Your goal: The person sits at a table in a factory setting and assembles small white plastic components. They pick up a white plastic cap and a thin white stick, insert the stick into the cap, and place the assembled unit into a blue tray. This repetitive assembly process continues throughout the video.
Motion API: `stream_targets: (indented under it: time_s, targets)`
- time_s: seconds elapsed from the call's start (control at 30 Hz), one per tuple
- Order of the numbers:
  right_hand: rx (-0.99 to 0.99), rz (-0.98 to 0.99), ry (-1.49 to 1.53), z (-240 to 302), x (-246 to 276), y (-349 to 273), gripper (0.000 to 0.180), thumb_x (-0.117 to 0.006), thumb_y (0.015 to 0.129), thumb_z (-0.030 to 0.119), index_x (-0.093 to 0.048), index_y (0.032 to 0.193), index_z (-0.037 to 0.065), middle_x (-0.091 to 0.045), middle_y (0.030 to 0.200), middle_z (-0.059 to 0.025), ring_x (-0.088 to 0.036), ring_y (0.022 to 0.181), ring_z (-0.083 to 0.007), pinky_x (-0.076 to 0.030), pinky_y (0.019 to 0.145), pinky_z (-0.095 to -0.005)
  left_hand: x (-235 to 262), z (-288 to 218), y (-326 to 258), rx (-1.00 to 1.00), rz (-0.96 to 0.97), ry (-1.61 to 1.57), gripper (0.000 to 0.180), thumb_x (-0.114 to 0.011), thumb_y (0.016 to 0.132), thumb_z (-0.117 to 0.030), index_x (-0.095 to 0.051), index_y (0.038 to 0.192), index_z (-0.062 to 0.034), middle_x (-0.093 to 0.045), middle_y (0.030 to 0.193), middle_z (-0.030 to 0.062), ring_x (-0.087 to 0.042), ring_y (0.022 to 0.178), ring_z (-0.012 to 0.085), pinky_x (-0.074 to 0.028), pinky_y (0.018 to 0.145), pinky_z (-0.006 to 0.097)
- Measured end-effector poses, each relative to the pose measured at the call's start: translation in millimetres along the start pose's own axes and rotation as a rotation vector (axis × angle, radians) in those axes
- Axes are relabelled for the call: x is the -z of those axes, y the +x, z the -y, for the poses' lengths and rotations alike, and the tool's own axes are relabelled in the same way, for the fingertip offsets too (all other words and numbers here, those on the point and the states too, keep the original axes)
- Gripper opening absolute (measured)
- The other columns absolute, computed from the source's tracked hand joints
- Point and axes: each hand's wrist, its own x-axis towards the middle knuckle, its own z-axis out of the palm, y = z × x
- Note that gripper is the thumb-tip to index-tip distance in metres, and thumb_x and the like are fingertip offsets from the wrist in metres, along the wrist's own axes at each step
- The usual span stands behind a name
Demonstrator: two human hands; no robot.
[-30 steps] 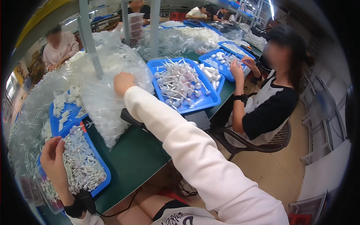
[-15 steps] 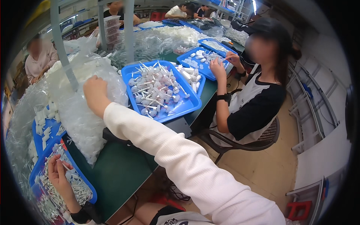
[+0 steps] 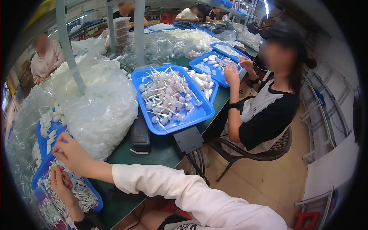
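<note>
Sticks [image 3: 86, 197] (white) beneath left hand [image 3: 62, 184].

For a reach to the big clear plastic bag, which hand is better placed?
Probably the right hand: it appears nearer the clear bag, while the left hand sits lower in the view, over the blue tray of small white parts.

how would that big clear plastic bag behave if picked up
The clear plastic bag would probably sag and fold, as its film is wrinkled. Its glossy surface may feel slippery. The whitish contents, bulging against the film, would likely shift.
</note>
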Motion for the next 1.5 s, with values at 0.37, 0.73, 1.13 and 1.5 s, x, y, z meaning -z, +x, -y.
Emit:
stream_targets:
  time_s: [0.37,0.73,1.13,1.5]
  targets:
    - [-0.511,0.312,0.293,4.5,23.2,-18.7,0.016,-0.066,0.08,0.009,-0.057,0.09,0.001,-0.059,0.088,-0.007,-0.06,0.072,-0.0109,-0.05,0.064,-0.026,23.9,-32.3,0.0,-0.131,0.276,0.327,0.015,-0.047,0.095,-0.012,-0.052,0.084,-0.0038,-0.043,0.068,-0.0036,-0.035,0.056,0.0021,-0.025,0.05,0.019]
    - [-0.69,0.288,0.597,9.3,18.3,-13.5,0.027,-0.061,0.087,0.008,-0.059,0.112,-0.001,-0.063,0.106,-0.0085,-0.059,0.093,-0.0137,-0.047,0.085,-0.0285,12.9,-17.0,-3.2,-0.08,0.287,-0.128,0.015,-0.05,0.095,-0.012,-0.059,0.098,0.0001,-0.061,0.077,0.0033,-0.055,0.067,0.0071,-0.044,0.062,0.02]
    - [-0.615,0.382,0.539,27.0,30.7,-10.8,0.029,-0.064,0.084,0.002,-0.058,0.113,-0.002,-0.062,0.113,-0.0106,-0.062,0.101,-0.0193,-0.046,0.093,-0.0306,8.7,-10.0,-12.4,-0.178,0.101,0.17,0.014,-0.058,0.089,-0.015,-0.065,0.093,-0.0038,-0.056,0.065,-0.0016,-0.044,0.057,0.0034,-0.035,0.05,0.02]
    - [-0.568,0.48,0.416,29.5,31.2,-11.0,0.027,-0.065,0.082,0.0,-0.059,0.108,-0.003,-0.062,0.11,-0.0107,-0.063,0.097,-0.0182,-0.05,0.087,-0.0289,12.3,-11.1,-15.0,-0.209,0.027,0.368,0.015,-0.058,0.087,-0.018,-0.066,0.09,-0.0059,-0.063,0.068,0.0063,-0.055,0.052,0.0109,-0.04,0.05,0.025]
